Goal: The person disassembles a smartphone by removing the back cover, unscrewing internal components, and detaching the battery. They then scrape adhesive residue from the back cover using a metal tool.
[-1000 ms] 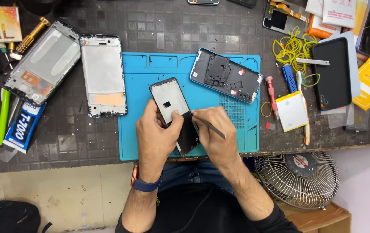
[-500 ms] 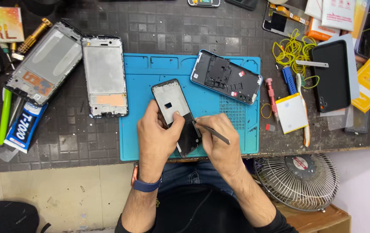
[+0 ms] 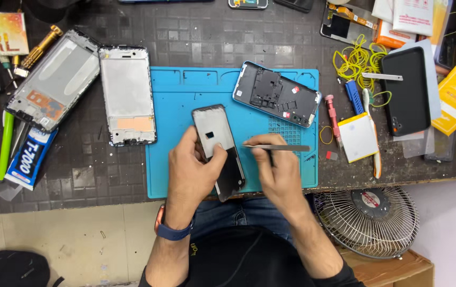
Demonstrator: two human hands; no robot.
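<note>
My left hand [image 3: 191,172] grips a black phone screen panel [image 3: 217,143] by its left edge, holding it tilted above the blue work mat [image 3: 175,106]. The panel's upper half is pale, its lower half dark. My right hand [image 3: 273,172] pinches metal tweezers [image 3: 278,148] that lie level, tips pointing right, just to the right of the panel. An opened phone body [image 3: 276,94] with its dark inner frame showing lies on the mat's far right part.
Two silver phone frames [image 3: 52,79] [image 3: 127,95] lie left of the mat, beside screwdrivers [image 3: 36,50] and a glue tube [image 3: 28,159]. Right of the mat are yellow wire [image 3: 358,61], a white battery [image 3: 358,137] and a black phone case [image 3: 408,90]. A fan [image 3: 369,220] sits below the table edge.
My right hand has drawn the tweezers away from the panel to the right and turned them level. My left hand keeps hold of the panel.
</note>
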